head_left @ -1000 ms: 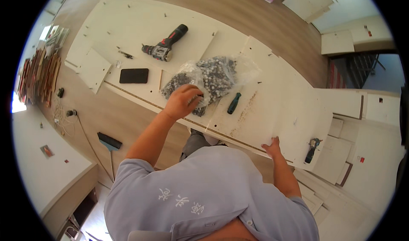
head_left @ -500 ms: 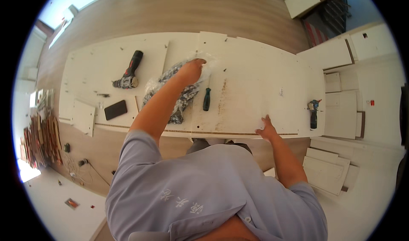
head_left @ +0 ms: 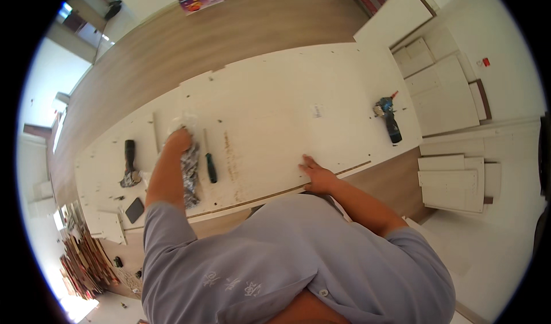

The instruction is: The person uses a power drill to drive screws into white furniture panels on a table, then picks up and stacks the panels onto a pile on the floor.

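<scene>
My left hand (head_left: 179, 140) is at the upper end of a clear plastic bag (head_left: 190, 178) filled with small grey metal fittings. Its fingers are curled together, partly lost in the crumpled plastic, so whatever they hold is hidden. Just right of the bag lies a screwdriver (head_left: 212, 168) with a dark green handle. My right hand (head_left: 317, 178) rests near the front edge of a large white board (head_left: 270, 112), fingers spread and holding nothing.
A cordless drill (head_left: 130, 164) and a dark phone-like slab (head_left: 135, 210) lie left of the bag. Another drill (head_left: 389, 119) lies on the board's right end. Sawdust (head_left: 231, 166) streaks the surface. White panels (head_left: 445, 94) lean at the right; wood strips (head_left: 86, 261) are piled lower left.
The view has swung right, so the board and tools appear shifted left and tilted. My left hand remains at the bag's upper end, and my right hand still rests by the front edge.
</scene>
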`<act>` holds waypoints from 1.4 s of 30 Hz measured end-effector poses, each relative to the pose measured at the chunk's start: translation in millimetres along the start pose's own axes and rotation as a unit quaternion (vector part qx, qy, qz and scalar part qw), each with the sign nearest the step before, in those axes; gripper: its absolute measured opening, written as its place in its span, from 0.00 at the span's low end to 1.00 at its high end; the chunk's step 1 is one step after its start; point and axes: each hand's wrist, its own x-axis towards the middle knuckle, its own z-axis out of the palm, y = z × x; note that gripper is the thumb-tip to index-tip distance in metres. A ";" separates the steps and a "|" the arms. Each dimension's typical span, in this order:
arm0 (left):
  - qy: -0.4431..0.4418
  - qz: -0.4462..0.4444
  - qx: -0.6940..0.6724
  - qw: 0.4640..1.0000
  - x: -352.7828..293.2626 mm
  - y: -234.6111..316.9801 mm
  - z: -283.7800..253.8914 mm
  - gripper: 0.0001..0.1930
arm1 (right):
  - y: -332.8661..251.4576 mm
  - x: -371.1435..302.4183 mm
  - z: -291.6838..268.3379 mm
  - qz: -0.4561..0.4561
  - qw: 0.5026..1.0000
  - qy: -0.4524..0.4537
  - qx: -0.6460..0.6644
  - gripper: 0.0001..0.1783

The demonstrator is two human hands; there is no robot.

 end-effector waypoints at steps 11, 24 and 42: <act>-0.102 -0.281 -0.287 0.910 10.5 -3.9 22.0 0.12 | 127.4 -38.7 -58.6 -0.098 0.975 0.113 0.162 0.23; 0.209 -0.401 -0.341 0.824 -41.1 28.6 -23.7 0.17 | 313.2 -110.3 -139.9 0.195 0.849 0.465 0.160 0.17; 0.102 0.108 -0.989 0.007 -41.9 342.2 -97.4 0.06 | 329.5 -83.6 -147.2 0.155 0.829 0.499 0.200 0.43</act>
